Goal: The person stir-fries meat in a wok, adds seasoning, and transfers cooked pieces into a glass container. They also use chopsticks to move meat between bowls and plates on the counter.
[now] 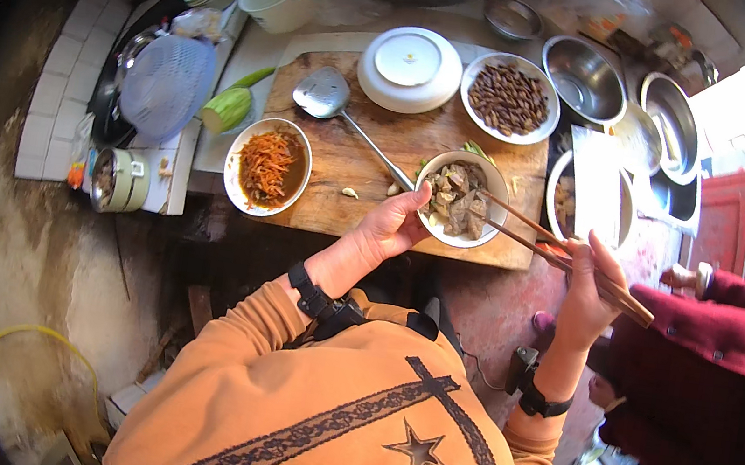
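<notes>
My left hand (394, 220) grips the near-left side of a white bowl (500, 182) at the front of the wooden cutting board (321, 190). Sliced meat (465, 199) with pale pieces, perhaps garlic, fills much of the bowl. In my right hand (591, 289) is a pair of wooden chopsticks (540, 244), their tips in the meat. A metal wok spatula (324, 92) lies across the board, its handle end close to my left thumb. To the left stands a bowl of shredded carrot (267, 161) in brown liquid. A garlic clove (349, 193) lies between them.
Behind are an upturned white dish (408, 68) and a bowl of brown pupa-like pieces (508, 99). Steel basins (584, 80) crowd the right; a cut green vegetable (228, 108) and blue plastic basket (166, 85) sit left. A person in a maroon coat (692, 380) stands at my right.
</notes>
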Demonstrator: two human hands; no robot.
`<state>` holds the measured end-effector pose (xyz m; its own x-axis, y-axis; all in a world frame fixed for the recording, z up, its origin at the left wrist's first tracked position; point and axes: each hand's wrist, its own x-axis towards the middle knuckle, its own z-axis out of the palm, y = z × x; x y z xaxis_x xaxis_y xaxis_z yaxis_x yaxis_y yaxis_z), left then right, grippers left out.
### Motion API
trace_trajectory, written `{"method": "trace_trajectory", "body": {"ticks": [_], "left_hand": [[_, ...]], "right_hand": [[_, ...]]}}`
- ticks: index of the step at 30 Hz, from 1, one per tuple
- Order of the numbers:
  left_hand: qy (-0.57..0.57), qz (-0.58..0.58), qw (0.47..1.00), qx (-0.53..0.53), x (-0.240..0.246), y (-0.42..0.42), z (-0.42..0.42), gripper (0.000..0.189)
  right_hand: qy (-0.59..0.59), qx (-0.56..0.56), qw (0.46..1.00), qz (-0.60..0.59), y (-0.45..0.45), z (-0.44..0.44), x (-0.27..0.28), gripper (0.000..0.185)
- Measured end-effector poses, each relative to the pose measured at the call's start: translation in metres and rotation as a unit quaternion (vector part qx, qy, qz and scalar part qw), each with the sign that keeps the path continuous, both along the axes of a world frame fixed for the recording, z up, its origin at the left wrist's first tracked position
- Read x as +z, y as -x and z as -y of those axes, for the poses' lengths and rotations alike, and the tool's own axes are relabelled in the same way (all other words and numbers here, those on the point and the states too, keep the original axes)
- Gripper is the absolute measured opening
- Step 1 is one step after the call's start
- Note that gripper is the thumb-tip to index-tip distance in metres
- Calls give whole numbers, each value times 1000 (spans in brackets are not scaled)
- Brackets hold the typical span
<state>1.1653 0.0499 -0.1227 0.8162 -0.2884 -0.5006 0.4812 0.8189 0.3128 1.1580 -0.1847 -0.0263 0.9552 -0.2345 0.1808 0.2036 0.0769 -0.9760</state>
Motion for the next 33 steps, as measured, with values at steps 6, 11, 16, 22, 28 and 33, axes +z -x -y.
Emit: {"method": "trace_trajectory", "body": {"ticks": [6, 11, 16, 22, 28, 33], "left_hand": [[-26, 32, 994, 101, 0, 6, -10, 44], [-16, -1, 986, 165, -18, -10, -28, 52], [-78, -28, 974, 211, -31, -28, -42, 49], [-205, -157, 949, 184, -36, -36, -44, 44], [-197, -130, 952, 196, -38, -24, -51, 54], [-182, -90, 949, 241, -30, -15, -46, 49]], "right_hand": [[12, 73, 997, -30, -33, -6, -2, 19], [8, 109, 993, 44, -47, -27, -5, 21], [23, 117, 988, 95, -57, -37, -5, 18], [10, 128, 989, 77, -66, -36, -8, 20], [15, 141, 987, 79, -77, -39, -9, 20], [118, 183, 966, 138, -92, -61, -18, 19]]}}
